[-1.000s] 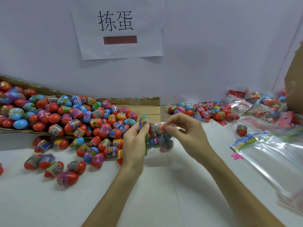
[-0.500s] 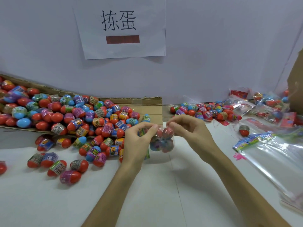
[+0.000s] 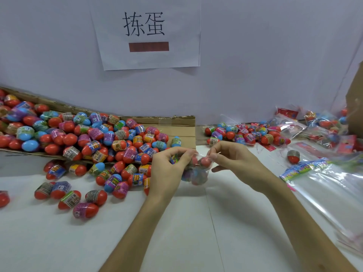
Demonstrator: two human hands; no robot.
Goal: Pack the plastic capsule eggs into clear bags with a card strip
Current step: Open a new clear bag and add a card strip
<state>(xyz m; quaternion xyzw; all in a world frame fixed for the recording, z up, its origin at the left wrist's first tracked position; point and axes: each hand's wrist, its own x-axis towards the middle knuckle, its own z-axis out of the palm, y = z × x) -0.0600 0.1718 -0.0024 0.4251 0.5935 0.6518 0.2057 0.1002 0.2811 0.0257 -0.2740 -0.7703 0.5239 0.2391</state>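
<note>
**Both hands pinching one little bag of eggs**

Left hand (image 3: 167, 173) and right hand (image 3: 233, 160) both have thumb and fingertips curled tight on the top of the clear bag (image 3: 196, 171), held just above the tabletop (image 3: 176, 232) near its middle. Loose capsule eggs (image 3: 82, 146) pile toward the left edge.

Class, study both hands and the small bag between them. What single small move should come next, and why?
Probably draw the bag's mouth together and seal it: the left hand and right hand each pinch the top edge of the clear bag, which already holds several eggs.
</note>
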